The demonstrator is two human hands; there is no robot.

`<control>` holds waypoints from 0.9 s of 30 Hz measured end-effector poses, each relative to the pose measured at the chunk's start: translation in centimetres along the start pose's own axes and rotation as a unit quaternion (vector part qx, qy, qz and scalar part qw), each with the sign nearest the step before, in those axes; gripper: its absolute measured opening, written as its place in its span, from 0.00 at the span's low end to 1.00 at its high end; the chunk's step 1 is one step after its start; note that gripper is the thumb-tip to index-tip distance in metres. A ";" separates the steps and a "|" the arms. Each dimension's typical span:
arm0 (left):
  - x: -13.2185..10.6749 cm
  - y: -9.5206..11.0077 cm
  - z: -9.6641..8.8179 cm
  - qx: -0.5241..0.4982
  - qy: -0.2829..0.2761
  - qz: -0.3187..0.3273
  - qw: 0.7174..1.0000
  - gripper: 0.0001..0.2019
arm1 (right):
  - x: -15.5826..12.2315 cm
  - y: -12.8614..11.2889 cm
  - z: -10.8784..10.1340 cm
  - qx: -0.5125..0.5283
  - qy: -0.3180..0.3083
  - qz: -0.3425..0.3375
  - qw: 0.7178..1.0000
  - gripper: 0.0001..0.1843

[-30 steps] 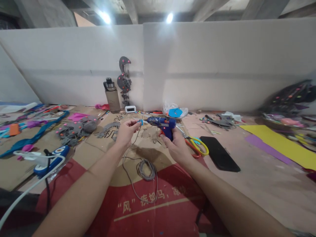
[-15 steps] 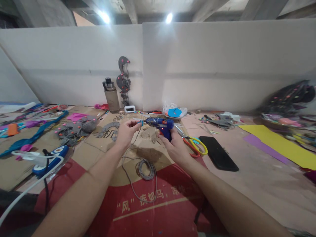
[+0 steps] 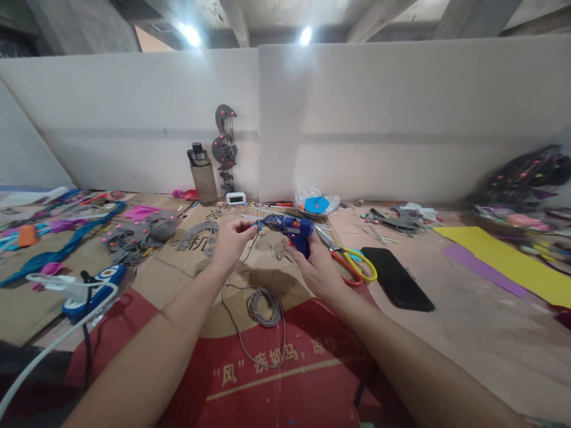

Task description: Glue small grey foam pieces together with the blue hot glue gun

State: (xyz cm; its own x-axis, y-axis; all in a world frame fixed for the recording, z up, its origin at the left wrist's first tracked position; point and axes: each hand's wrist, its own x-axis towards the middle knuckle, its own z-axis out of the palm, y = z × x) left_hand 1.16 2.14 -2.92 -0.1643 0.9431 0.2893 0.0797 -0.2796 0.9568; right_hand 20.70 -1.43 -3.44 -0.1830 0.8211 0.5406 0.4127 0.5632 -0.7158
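Note:
My right hand [image 3: 317,268] grips the handle of a blue glue gun [image 3: 288,228], its nozzle pointing left. My left hand [image 3: 232,242] is closed in a pinch on a small blue piece [image 3: 258,224] held right at the nozzle tip. A thin grey cord [image 3: 263,306] hangs from the pinch and lies coiled on the cardboard below, between my forearms. Both hands hover above a cardboard sheet [image 3: 187,261] on the worktable.
Scissors with orange and yellow handles [image 3: 352,264] and a black phone [image 3: 396,268] lie right of my right hand. A water bottle [image 3: 203,174], a grey ornament [image 3: 224,145] and a bowl with a blue disc [image 3: 316,204] stand by the white wall. Grey foam cutouts [image 3: 134,238] lie left, yellow foam sheet [image 3: 504,255] right.
The glue gun and both hands have shifted slightly lower and closer together; the pinch stays at the nozzle. The view has barely shifted.

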 end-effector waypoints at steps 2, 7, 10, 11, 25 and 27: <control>0.0 -0.1 0.0 -0.003 0.001 0.001 1.000 0.10 | 0.0 0.0 0.0 -0.001 0.001 0.002 1.000 0.23; 0.0 0.0 0.1 -0.001 0.013 -0.002 1.000 0.11 | 0.0 0.1 0.0 -0.005 0.007 -0.002 1.000 0.24; 0.1 0.1 0.1 -0.010 0.015 -0.002 1.000 0.11 | 0.0 0.1 0.0 -0.004 0.009 -0.007 1.000 0.24; 0.1 0.2 0.1 -0.014 0.015 -0.002 1.000 0.11 | 0.0 0.1 0.0 -0.005 0.010 -0.008 1.000 0.24; -0.2 0.4 0.2 -0.011 0.006 -0.015 1.000 0.11 | 0.0 -0.3 -0.1 0.006 0.002 0.006 1.000 0.23; -0.2 0.5 0.2 -0.008 0.008 -0.013 1.000 0.11 | 0.0 -0.2 -0.1 0.003 0.002 0.009 1.000 0.22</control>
State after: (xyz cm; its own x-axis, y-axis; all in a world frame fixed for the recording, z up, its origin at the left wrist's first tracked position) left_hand 1.39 1.81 -2.49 -0.1824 0.9472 0.2637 0.0585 -0.2573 0.9646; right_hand 20.74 -1.59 -3.23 -0.1723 0.8313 0.5284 0.4108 0.5482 -0.7285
